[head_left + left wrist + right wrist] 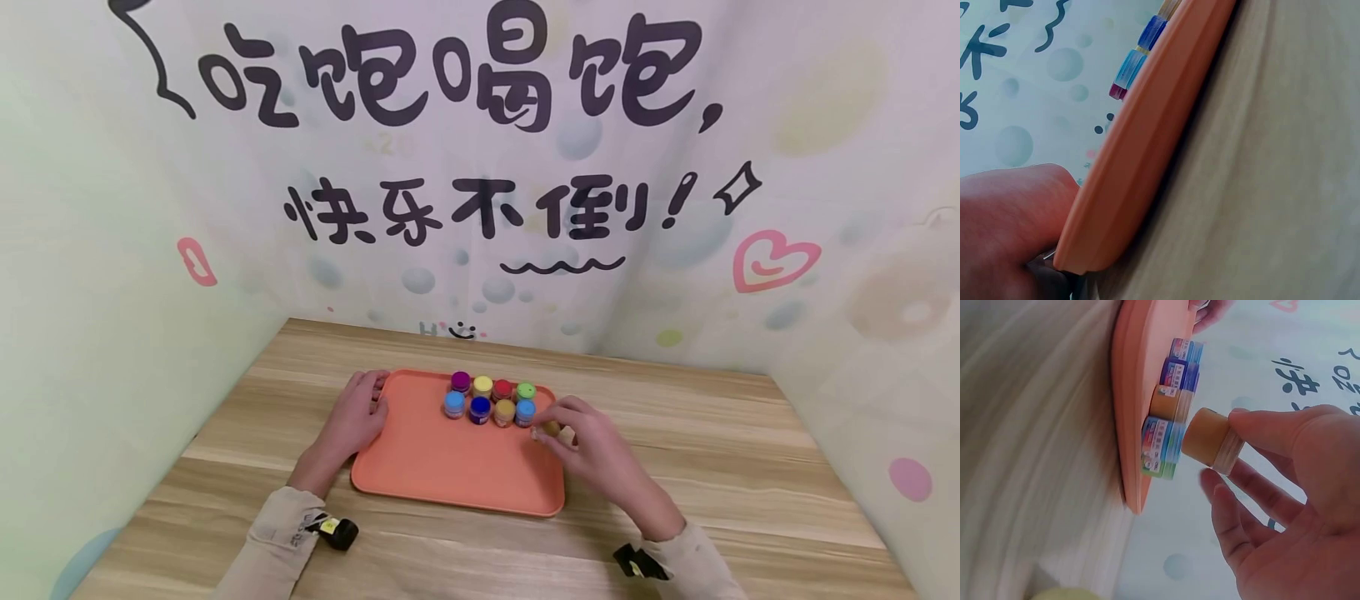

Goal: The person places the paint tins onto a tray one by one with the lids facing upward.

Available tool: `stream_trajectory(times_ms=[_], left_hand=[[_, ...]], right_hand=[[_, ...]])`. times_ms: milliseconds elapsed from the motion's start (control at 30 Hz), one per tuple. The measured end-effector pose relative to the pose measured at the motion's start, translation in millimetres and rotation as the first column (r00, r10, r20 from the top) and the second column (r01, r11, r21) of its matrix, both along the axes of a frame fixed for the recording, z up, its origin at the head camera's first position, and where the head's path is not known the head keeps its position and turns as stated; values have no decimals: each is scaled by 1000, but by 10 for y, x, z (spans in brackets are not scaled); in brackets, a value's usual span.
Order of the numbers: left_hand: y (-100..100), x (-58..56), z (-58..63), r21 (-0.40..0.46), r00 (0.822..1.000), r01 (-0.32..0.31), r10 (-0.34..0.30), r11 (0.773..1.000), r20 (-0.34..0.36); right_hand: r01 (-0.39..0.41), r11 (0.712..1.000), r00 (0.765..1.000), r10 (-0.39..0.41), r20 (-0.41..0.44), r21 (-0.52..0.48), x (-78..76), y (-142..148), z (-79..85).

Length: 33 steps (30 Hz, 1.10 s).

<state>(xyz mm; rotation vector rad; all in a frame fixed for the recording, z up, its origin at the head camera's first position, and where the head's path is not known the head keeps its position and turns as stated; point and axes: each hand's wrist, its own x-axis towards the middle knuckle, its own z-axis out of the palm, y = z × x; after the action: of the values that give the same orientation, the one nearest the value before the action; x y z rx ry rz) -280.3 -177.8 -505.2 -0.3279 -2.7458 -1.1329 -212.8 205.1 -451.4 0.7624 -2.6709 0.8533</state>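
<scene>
An orange tray [450, 467] lies on the wooden table with small paint jars on it in two rows toward the back. Purple [461, 382], yellow [483, 387], red [502, 390] and green [526, 391] make the back row; light blue [454, 405], dark blue [480, 409], ochre [504, 412] and another blue [525, 412] stand in front. My right hand [592, 442] pinches a brownish-yellow paint jar [1207, 437] between thumb and fingers, tilted, beside the row's right end. At the tray's left edge, my left hand [358, 417] grips the rim; its fingertips are partly hidden.
Bare wooden tabletop [675, 433] surrounds the tray. A printed cloth backdrop [465, 150] hangs behind the table. Black straps with small devices [339, 533] sit on both wrists. A yellowish rounded thing [1066, 594] shows at the bottom of the right wrist view, too cropped to identify.
</scene>
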Motion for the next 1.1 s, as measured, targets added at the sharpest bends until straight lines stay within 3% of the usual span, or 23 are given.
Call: stream_trajectory(times_ms=[600,900,1100], left_hand=[[-1,8,1,12,1000,-3,3,1000,5],[-2,4,3,6,1000,-3,3,1000,10],[6,-7,-6,-2,1000,-3,3,1000,12]], right_hand=[[3,999,1000,-4,30,38,-69,-342,14],[-32,999,997,31,75,5,-110,-482,-17],[-52,998,998,52,29,23,-148,-559,-48]])
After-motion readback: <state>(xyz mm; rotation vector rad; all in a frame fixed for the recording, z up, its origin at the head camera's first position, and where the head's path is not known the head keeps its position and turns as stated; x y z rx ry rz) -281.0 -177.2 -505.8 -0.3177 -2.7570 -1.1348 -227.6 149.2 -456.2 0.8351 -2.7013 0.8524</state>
